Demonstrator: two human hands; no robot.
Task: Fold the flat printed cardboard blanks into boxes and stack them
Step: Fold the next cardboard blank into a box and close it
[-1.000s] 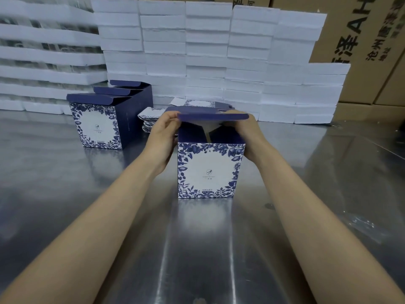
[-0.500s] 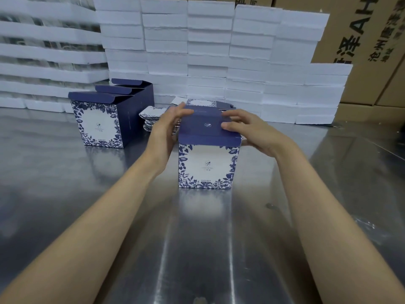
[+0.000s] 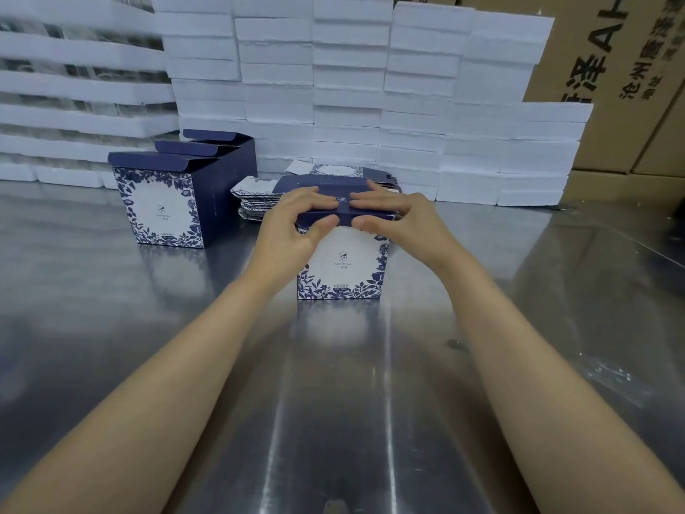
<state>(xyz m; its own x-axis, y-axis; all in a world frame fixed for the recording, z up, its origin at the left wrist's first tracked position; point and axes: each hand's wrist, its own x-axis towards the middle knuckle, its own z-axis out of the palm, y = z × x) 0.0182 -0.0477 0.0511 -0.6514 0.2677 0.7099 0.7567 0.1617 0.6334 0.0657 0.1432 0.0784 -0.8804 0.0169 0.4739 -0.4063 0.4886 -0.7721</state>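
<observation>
The box [image 3: 343, 268] stands upright on the steel table [image 3: 333, 421] right in front of me, near the middle, with its printed front face turned to me and its dark blue lid [image 3: 344, 205] on top. My left hand [image 3: 293, 226] and my right hand [image 3: 402, 220] both hold this lid: the fingers lie over the top and the thumbs press on its front edge, so each hand pinches it, and the two hands almost meet in the middle. I judge that I am closing the lid into the body. The cardboard looks thin and light, stiff along the panels but easy to dent or crease, so I think the pressure should be gentle and spread along the folded edge. To carry it, I would take it by the two side walls. Its long axis seems vertical, a little taller than wide, with the closing side up. The finished boxes [image 3: 163, 202] stand in a row to my left and further back, facing the same way, and the flat blanks [image 3: 255, 202] lie piled just behind my hands, before a wall of white foam blocks [image 3: 348, 87]
</observation>
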